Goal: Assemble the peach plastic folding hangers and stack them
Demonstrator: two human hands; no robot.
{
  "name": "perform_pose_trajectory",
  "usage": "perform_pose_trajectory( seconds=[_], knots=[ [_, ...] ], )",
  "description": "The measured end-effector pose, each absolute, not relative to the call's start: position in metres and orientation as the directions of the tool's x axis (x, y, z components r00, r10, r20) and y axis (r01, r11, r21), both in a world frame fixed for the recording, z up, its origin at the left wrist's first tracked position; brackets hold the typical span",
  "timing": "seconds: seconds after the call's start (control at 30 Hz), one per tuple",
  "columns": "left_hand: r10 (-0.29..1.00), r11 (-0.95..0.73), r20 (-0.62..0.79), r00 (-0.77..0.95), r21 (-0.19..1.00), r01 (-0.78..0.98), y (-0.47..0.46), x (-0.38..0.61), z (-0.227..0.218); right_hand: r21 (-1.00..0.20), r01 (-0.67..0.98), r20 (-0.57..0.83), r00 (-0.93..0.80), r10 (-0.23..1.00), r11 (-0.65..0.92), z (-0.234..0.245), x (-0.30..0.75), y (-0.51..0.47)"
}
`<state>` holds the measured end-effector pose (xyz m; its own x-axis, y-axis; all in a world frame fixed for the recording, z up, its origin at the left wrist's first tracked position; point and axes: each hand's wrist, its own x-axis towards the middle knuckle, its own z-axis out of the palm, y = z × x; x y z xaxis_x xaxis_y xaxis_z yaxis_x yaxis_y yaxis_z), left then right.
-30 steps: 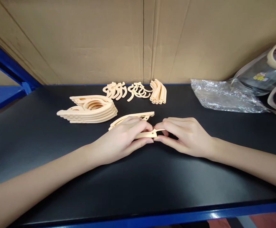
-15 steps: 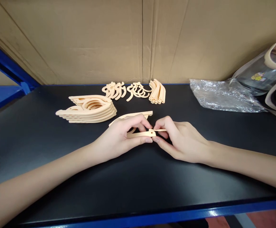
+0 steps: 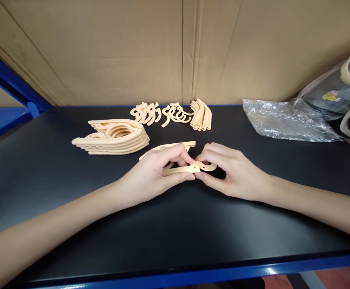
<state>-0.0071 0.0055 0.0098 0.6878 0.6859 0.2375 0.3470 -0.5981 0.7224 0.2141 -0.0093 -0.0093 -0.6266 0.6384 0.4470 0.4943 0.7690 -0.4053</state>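
My left hand (image 3: 153,176) is closed around the end of a cream plastic hanger arm (image 3: 179,170) that lies low over the black table (image 3: 72,200). My right hand (image 3: 235,172) pinches a small curved cream hook piece (image 3: 206,166) against that arm's tip. A second cream hanger arm (image 3: 169,146) lies just behind my left fingers.
A stack of cream hanger arms (image 3: 114,136) sits at the left rear. Loose hooks (image 3: 163,113) and a bundle of curved cream bars (image 3: 201,116) lie by the cardboard wall (image 3: 163,52). Crumpled clear plastic (image 3: 286,120) and bagged goods (image 3: 340,88) fill the right rear.
My right hand has turned the hook piece so that its curved face now shows flat at the arm's tip. My left hand has stayed in place.
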Motion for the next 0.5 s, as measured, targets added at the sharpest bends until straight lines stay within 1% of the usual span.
perform_pose_trajectory(
  seconds=[0.07,0.13,0.3,0.4,0.5],
  knots=[
    [0.687,-0.608,0.248,0.683,0.71,0.355,0.005,-0.0081,0.0091,-0.393,0.457,0.437,-0.671,0.599,0.798,-0.0107,0.2169,-0.0062],
    [0.684,-0.629,0.268,0.679,0.688,0.363,0.005,-0.0095,0.0074,-0.358,0.457,0.414,-0.704,0.577,0.814,-0.0117,0.2192,-0.0043],
    [0.685,-0.644,0.277,0.673,0.662,0.384,0.0065,-0.0116,0.0033,-0.233,0.55,0.396,-0.7,0.595,0.802,-0.0105,0.2209,-0.0058],
    [0.695,-0.627,0.266,0.668,0.678,0.382,0.006,-0.01,0.0053,-0.22,0.577,0.403,-0.68,0.612,0.787,-0.0096,0.2205,-0.0082],
    [0.713,-0.607,0.249,0.656,0.688,0.399,0.005,-0.0075,0.0072,-0.243,0.593,0.416,-0.651,0.635,0.768,-0.0105,0.2202,-0.0096]
  ],
)
